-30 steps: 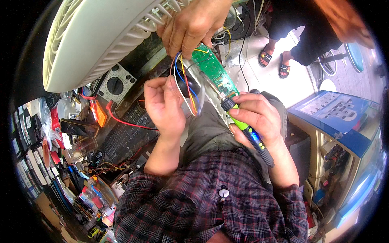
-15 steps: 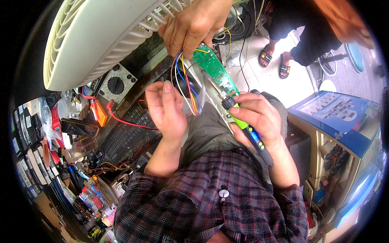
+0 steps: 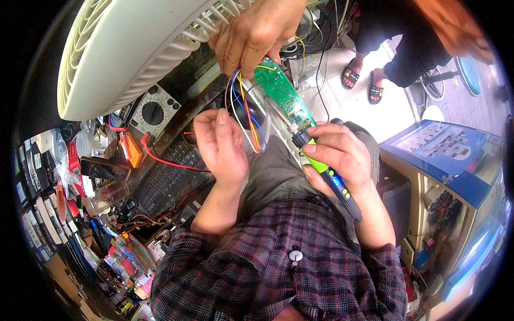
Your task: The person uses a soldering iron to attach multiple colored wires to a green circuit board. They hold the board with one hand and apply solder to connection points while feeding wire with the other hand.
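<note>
My right hand [image 3: 342,155] grips a green and black soldering iron [image 3: 318,163] with a lit blue display, its tip angled up and left over a long green circuit board [image 3: 284,96]. My left hand [image 3: 220,143] is raised beside a bundle of coloured wires [image 3: 247,109], fingers curled and thumb against them; anything pinched there is too small to make out. From above, another person's hand [image 3: 259,37] holds the upper end of the wires beside the board. The iron's tip is hard to make out against the board's pale edge.
A large white fan head [image 3: 134,59] fills the upper left. Below it lie a multimeter [image 3: 155,111] with a red lead [image 3: 174,161] and a cluttered bench of tools and boxes. At right stands a blue-topped cabinet [image 3: 444,150]; a person in sandals [image 3: 350,80] stands beyond.
The soldering iron has shifted very slightly left along the board. My left hand and the other person's hand stay nearly where they were.
</note>
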{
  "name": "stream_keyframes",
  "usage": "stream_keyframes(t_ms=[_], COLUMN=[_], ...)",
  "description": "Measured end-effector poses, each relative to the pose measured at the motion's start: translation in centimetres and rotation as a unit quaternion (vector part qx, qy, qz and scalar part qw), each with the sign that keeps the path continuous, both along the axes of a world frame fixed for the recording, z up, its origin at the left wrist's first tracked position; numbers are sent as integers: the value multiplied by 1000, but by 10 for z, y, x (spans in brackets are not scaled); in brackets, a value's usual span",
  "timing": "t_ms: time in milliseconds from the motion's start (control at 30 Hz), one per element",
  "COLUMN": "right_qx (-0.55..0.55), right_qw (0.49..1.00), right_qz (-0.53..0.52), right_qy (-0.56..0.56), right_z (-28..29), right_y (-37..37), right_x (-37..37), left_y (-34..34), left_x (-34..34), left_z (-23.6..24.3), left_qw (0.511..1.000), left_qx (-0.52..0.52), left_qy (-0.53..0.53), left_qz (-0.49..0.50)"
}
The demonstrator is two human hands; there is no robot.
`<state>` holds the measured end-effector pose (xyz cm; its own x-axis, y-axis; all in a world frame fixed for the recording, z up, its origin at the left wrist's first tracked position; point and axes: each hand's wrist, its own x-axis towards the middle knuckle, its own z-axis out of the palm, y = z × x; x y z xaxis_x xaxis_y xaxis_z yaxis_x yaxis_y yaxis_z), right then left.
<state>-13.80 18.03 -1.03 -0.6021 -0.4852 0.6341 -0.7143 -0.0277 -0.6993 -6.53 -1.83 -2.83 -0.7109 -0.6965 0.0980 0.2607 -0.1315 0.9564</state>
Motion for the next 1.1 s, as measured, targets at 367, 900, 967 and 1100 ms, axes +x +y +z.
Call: stream_keyframes(t_ms=[367,900,967,1100], right_qx=[-22,-140,-133,-138], right_qw=[999,954,955,946], right_qz=[21,-33,-47,-60], right_qy=[-32,-264,-261,-286], right_z=[-3,-5,-5,7], right_y=[10,31,32,26], right_x=[2,42,48,58], left_y=[-9,-10,-6,-5], left_x=[5,12,11,9], left_z=[17,48,59,77], left_qw=[976,955,947,926], left_qx=[203,142,164,200], left_qy=[-36,-96,-99,-120], left_qz=[-71,-244,-257,-296])
